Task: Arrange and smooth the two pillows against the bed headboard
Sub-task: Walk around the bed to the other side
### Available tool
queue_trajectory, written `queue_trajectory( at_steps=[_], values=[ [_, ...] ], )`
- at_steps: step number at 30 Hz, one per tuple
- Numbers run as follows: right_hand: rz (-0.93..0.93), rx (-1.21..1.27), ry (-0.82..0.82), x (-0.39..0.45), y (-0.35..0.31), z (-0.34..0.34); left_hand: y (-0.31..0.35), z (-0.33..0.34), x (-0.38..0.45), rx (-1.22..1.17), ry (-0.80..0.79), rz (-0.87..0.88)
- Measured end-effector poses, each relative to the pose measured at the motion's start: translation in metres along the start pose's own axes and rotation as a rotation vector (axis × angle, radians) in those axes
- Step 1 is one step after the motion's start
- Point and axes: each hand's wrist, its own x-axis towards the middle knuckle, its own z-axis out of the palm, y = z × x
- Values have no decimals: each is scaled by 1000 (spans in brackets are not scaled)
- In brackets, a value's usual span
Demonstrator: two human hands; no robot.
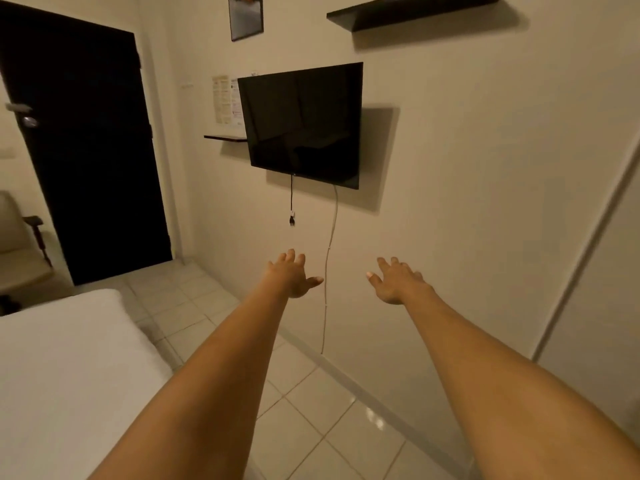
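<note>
Both my arms stretch straight out in front of me over the tiled floor, toward the wall. My left hand [291, 275] is open with fingers spread and holds nothing. My right hand [398, 280] is also open and holds nothing. A corner of the bed [62, 368] with a white sheet fills the lower left. No pillow and no headboard are in view.
A black television [304, 123] hangs on the wall ahead, with a loose plug and a white cable dangling below it. A dark door [86, 150] stands at the left, a chair [20, 244] beside it. A dark shelf [412, 10] is high up. White floor tiles [311, 403] run between bed and wall.
</note>
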Motion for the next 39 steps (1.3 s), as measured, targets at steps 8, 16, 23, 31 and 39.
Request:
queue_trajectory(
  at_steps=[8,16,23,31,39],
  values=[
    [-115,15,12,147,-15,2,-28,6,127,-15,10,-121],
    [-184,25,-4,288,-45,-9,-64,-17,252,-5,17,-208],
    [-267,33,-5,385,-77,-13,-101,-20,319,-3,21,-287],
    [-438,31,-23,498,-130,-9,-147,-8,400,0,18,-456],
    [-635,-16,-21,609,-188,-16,-190,-13,475,-61,65,-619]
  ],
)
